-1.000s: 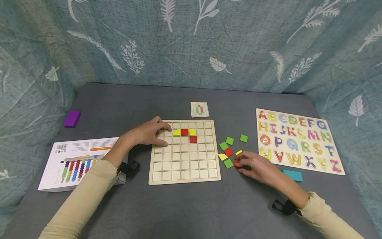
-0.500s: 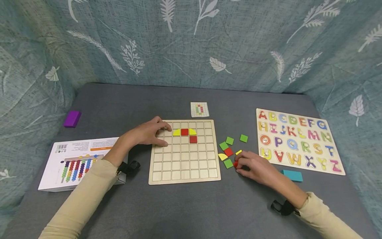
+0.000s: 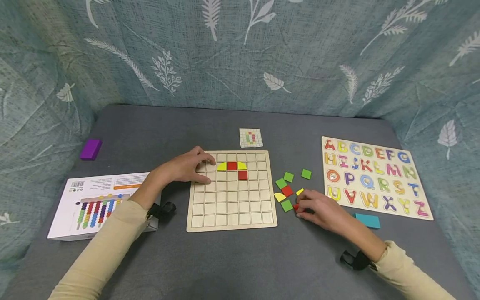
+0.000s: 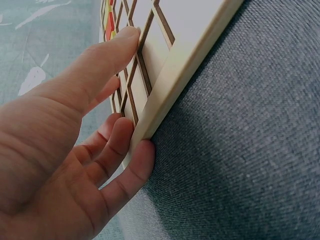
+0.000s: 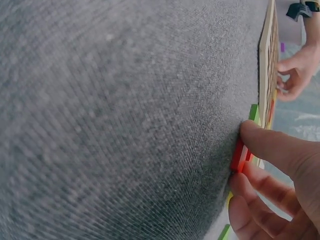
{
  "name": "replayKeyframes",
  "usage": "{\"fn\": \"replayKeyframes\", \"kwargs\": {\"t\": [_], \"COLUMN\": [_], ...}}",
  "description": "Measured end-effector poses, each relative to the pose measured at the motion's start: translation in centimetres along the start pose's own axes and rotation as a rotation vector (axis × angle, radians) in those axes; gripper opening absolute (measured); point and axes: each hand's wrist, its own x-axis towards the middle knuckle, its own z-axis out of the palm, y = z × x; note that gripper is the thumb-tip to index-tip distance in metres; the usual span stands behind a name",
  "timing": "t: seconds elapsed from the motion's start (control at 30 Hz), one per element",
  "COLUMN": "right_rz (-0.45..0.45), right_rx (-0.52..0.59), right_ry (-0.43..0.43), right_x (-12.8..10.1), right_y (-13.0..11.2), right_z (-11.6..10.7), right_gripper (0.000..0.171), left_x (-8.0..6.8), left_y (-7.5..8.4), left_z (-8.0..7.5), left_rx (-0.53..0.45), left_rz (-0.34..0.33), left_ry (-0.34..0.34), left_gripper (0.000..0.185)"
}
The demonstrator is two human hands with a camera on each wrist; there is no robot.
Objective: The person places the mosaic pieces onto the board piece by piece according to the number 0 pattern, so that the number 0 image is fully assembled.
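Observation:
In the head view, my left hand (image 3: 189, 166) rests at the left edge of a wooden grid board (image 3: 233, 208); its thumb and fingers lie loosely spread over the cells. Two yellow quarter-circle tiles (image 3: 222, 166) and two red square tiles (image 3: 232, 166) sit in the board's upper cells. Right of the board, my right hand (image 3: 320, 208) is low over the table. Its thumb and fingertips pinch another red square tile (image 5: 238, 159), seen edge-on in the right wrist view and partly covered by the hand in the head view.
Several green tiles (image 3: 306, 173), a red tile (image 3: 287, 191) and yellow pieces (image 3: 279, 197) lie beside the board. A pattern card (image 3: 251, 138) is behind it. An alphabet puzzle (image 3: 367, 196) and teal block (image 3: 367, 221) are at right; a white box (image 3: 93, 185) and purple block (image 3: 91, 149) at left.
My right hand has shifted very slightly over the red tile, and less of that tile shows in the head view than a second ago. The left hand and board have stayed put.

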Motion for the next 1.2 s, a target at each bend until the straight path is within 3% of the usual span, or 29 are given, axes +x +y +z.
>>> {"fn": "replayKeyframes", "kwargs": {"t": [0.33,0.8,1.2], "right_rz": [0.05,0.037,0.015], "right_rx": [0.023,0.035,-0.007], "right_ry": [-0.059,-0.058,-0.117], "right_x": [0.21,0.16,0.16], "right_y": [-0.27,-0.28,-0.22], "right_z": [-0.39,-0.44,-0.38], "right_gripper": [0.015,0.015,0.01], "left_x": [0.01,0.01,0.04], "left_y": [-0.13,-0.23,-0.28], "left_z": [-0.02,0.02,0.0], "left_rx": [-0.01,-0.001,-0.02], "left_rz": [0.006,0.013,0.008], "left_ry": [-0.002,-0.003,-0.012], "left_gripper": [0.052,0.051,0.052]}}
